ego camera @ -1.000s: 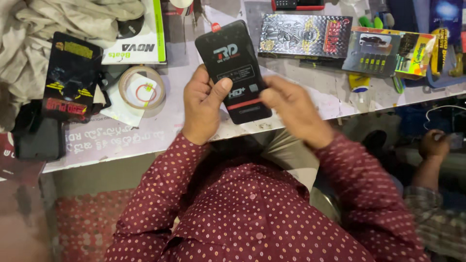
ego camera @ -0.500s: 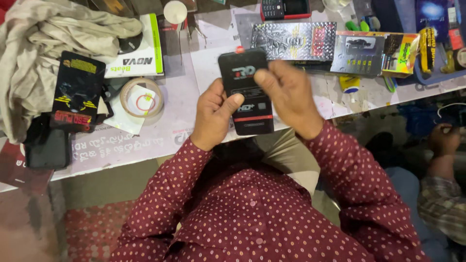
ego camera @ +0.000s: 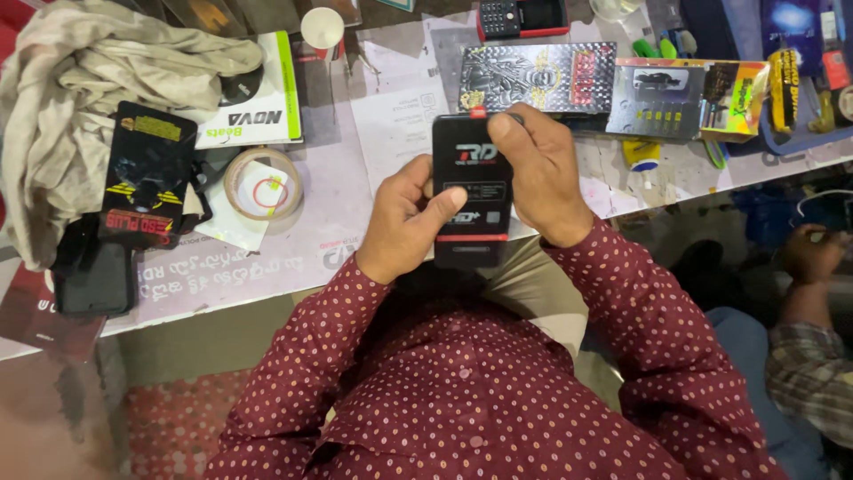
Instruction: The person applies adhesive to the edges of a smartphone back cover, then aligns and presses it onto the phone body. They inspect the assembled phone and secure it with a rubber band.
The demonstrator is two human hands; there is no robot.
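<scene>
Black rectangular retail box with a red stripe (ego camera: 472, 191) sits upright between both hands, over the near edge of the white worktable (ego camera: 355, 244). Left hand (ego camera: 404, 218) wraps its left side, fingers curled behind, thumb pressed flat on the front. Right hand (ego camera: 542, 173) is closed over the top right corner, fingertips bent onto the top edge.

On the table:
- one roll of clear tape (ego camera: 262, 184)
- one black flat pack with yellow markings (ego camera: 147, 176)
- one grey patterned box (ego camera: 538, 77)
- one paper cup (ego camera: 322, 28), contents not visible
- one crumpled beige cloth (ego camera: 80, 98)

Another person's hand (ego camera: 813, 253) at far right.
</scene>
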